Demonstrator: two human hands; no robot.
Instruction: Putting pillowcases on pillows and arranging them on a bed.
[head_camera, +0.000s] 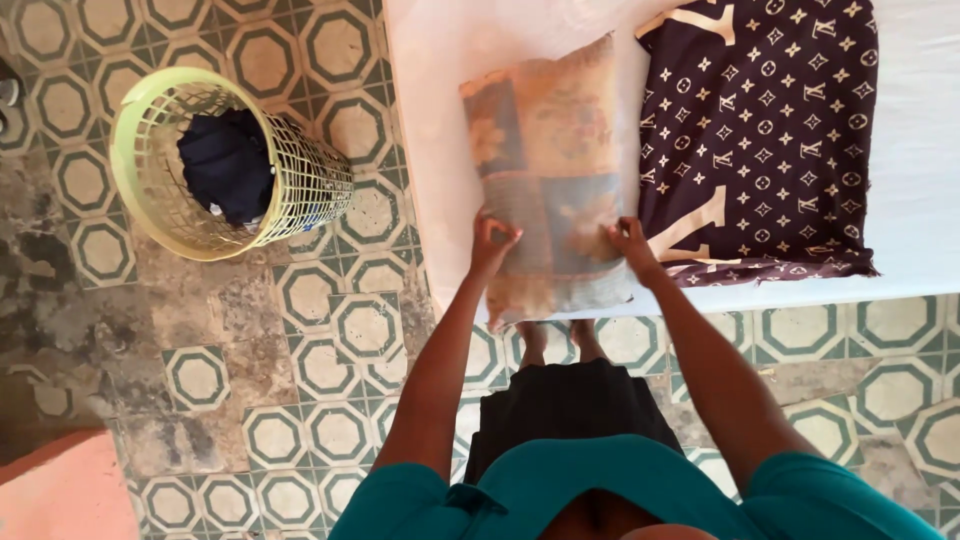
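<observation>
A folded cloth (548, 170) with faded orange and blue-grey flower patches lies on a white-covered surface (430, 110). Its near end hangs a little over the front edge. My left hand (490, 242) presses on the cloth's near left corner. Fingers of my right hand (632, 243) rest on its near right edge, where it meets a dark brown cloth (760, 140) with a beige pattern lying flat beside it. Neither hand lifts the cloth.
A light green plastic laundry basket (150, 190) lies tipped on the tiled floor at the left, with dark blue clothing (228, 165) inside. The floor (300, 350) has green and cream octagon tiles, worn in places. An orange-pink object (60, 495) shows at the bottom left corner.
</observation>
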